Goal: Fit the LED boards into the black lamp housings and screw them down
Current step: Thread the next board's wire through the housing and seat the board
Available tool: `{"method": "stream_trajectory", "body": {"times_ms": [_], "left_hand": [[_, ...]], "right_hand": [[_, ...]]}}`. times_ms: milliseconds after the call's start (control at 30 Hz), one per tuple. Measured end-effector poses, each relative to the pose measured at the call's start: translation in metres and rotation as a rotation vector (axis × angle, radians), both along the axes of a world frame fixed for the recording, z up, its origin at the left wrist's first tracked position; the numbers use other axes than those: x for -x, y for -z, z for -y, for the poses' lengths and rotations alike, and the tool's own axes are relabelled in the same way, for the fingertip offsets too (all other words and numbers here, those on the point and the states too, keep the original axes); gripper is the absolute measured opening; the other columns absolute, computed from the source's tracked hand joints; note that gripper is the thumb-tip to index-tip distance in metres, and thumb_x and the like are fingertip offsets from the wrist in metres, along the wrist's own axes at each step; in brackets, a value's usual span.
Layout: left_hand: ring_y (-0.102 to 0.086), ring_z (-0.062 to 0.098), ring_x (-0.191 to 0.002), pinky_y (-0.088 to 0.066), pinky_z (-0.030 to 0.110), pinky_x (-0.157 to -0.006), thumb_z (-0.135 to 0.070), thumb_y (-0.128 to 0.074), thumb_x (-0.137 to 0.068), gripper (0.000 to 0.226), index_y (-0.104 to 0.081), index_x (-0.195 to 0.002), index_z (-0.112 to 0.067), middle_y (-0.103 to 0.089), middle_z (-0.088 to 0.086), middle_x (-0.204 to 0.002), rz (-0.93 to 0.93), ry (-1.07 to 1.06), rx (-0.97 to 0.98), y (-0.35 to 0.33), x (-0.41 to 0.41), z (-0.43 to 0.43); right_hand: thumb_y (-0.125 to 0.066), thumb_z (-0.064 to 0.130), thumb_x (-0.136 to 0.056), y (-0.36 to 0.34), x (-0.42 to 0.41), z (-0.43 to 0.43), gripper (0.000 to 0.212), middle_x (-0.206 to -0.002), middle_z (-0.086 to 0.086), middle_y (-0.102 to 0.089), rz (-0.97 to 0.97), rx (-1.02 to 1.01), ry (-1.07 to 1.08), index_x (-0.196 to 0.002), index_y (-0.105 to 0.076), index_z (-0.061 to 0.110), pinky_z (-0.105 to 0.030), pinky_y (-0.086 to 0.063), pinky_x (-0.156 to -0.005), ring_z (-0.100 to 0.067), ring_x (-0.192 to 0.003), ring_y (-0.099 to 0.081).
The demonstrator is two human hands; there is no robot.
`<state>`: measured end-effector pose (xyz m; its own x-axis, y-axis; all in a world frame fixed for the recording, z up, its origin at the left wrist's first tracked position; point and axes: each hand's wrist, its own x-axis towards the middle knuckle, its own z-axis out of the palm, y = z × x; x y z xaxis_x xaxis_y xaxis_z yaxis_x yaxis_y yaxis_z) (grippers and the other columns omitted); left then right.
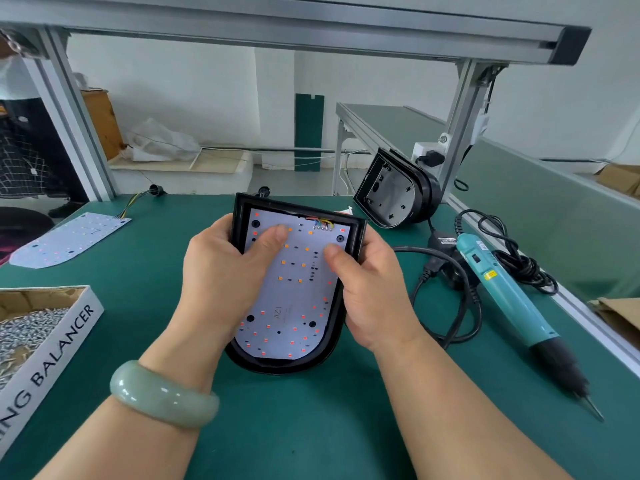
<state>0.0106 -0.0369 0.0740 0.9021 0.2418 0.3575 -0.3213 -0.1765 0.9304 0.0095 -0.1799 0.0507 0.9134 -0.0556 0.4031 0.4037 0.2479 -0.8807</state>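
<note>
A black D-shaped lamp housing [356, 233] is held above the green table, tilted toward me. A white LED board [294, 292] with red and orange LEDs lies inside it, coloured wires at its top edge. My left hand [225, 271] grips the housing's left side, thumb pressing on the board. My right hand [370, 289] grips the right side, thumb also on the board. A second LED board [69, 240] with wires lies flat at the far left. An empty black housing [391, 188] leans at the back right.
A teal electric screwdriver [509, 299] lies to the right with its black cable [450, 292] coiled beside it. A cardboard box of screws [38, 327] sits at the left edge. Aluminium frame posts [79, 126] rise at the back, and a conveyor [536, 216] runs along the right.
</note>
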Motion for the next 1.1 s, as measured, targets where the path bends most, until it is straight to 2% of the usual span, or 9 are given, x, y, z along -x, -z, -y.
{"method": "stream_trajectory", "body": {"times_ms": [133,267,533,667,733,833,900,1000,1100], "left_hand": [[-0.065,0.002,-0.060,-0.054,0.020,-0.052,-0.027,-0.063,-0.090,0.023,-0.066,-0.075,-0.043,-0.071,-0.018,-0.072,-0.024,0.077,-0.012,0.001,0.003,0.000],[-0.064,0.014,-0.067,-0.056,0.038,-0.064,-0.021,-0.065,-0.089,0.018,-0.065,-0.080,-0.037,-0.071,-0.009,-0.074,0.015,0.027,-0.033,0.000,0.002,0.001],[-0.058,-0.004,-0.061,-0.046,0.014,-0.053,-0.027,-0.065,-0.088,0.008,-0.062,-0.080,-0.029,-0.066,-0.018,-0.071,0.019,-0.044,-0.129,0.000,0.001,0.003],[-0.052,0.011,-0.090,-0.036,0.015,-0.080,-0.024,-0.068,-0.083,0.038,-0.056,-0.116,-0.010,-0.050,-0.012,-0.103,0.356,-0.313,-0.471,0.000,0.015,0.007],[-0.053,0.013,-0.102,-0.037,0.014,-0.088,-0.039,-0.058,-0.082,0.049,-0.057,-0.118,-0.006,-0.049,-0.010,-0.111,0.403,-0.157,-0.574,0.007,0.028,0.019],[-0.039,-0.016,-0.120,-0.026,-0.004,-0.090,-0.066,-0.051,-0.071,0.076,-0.046,-0.132,-0.021,-0.046,-0.026,-0.125,0.200,0.178,-0.428,0.010,0.039,0.037],[-0.059,-0.013,-0.098,-0.042,0.005,-0.079,-0.062,-0.060,-0.065,0.055,-0.056,-0.110,-0.032,-0.066,-0.026,-0.101,0.193,0.181,-0.139,0.008,0.034,0.035],[-0.069,0.005,-0.077,-0.056,0.030,-0.074,-0.046,-0.073,-0.058,0.034,-0.068,-0.087,-0.030,-0.073,-0.014,-0.081,0.115,-0.015,0.148,0.007,0.020,0.016],[-0.065,-0.002,-0.071,-0.053,0.025,-0.068,-0.037,-0.072,-0.062,0.018,-0.070,-0.080,-0.035,-0.072,-0.018,-0.077,0.048,-0.069,0.081,0.011,0.012,-0.003]], "right_hand": [[-0.057,0.023,-0.084,0.001,-0.002,0.001,0.016,-0.091,0.005,-0.072,0.001,0.025,0.113,-0.085,-0.071,0.032,-0.041,-0.053,-0.088,-0.016,-0.089,-0.065],[-0.056,0.024,-0.087,0.000,-0.003,0.004,0.017,-0.094,0.009,-0.073,0.058,0.109,0.154,-0.088,-0.069,0.035,-0.031,-0.053,-0.084,-0.012,-0.091,-0.067],[-0.062,0.020,-0.080,0.004,-0.002,-0.001,0.017,-0.089,0.008,-0.072,0.002,0.033,0.167,-0.096,-0.061,0.025,-0.023,-0.053,-0.075,-0.010,-0.083,-0.067],[-0.064,0.015,-0.084,0.003,-0.004,0.002,0.018,-0.083,0.008,-0.065,-0.039,-0.025,0.402,-0.096,-0.058,0.026,-0.028,-0.048,-0.075,-0.007,-0.073,-0.059],[-0.065,0.014,-0.083,-0.002,-0.001,0.001,0.023,-0.085,0.009,-0.063,-0.023,-0.063,0.437,-0.094,-0.057,0.031,-0.032,-0.048,-0.077,-0.008,-0.074,-0.058],[-0.073,0.019,-0.068,-0.007,0.007,-0.008,0.038,-0.096,0.003,-0.066,0.050,0.076,0.223,-0.096,-0.057,0.040,-0.046,-0.054,-0.085,-0.019,-0.088,-0.064],[-0.076,0.015,-0.065,-0.010,0.014,-0.009,0.055,-0.113,-0.001,-0.064,0.184,0.302,0.091,-0.110,-0.057,0.039,-0.045,-0.051,-0.094,-0.018,-0.105,-0.063],[-0.068,-0.003,-0.073,-0.007,0.015,-0.010,0.057,-0.135,-0.004,-0.054,0.413,0.532,0.005,-0.127,-0.055,0.007,-0.031,-0.039,-0.109,-0.012,-0.128,-0.049],[-0.054,-0.010,-0.079,-0.007,0.014,-0.010,0.040,-0.117,0.007,-0.064,0.386,0.452,0.201,-0.111,-0.065,0.011,-0.018,-0.047,-0.090,-0.002,-0.100,-0.061]]}}
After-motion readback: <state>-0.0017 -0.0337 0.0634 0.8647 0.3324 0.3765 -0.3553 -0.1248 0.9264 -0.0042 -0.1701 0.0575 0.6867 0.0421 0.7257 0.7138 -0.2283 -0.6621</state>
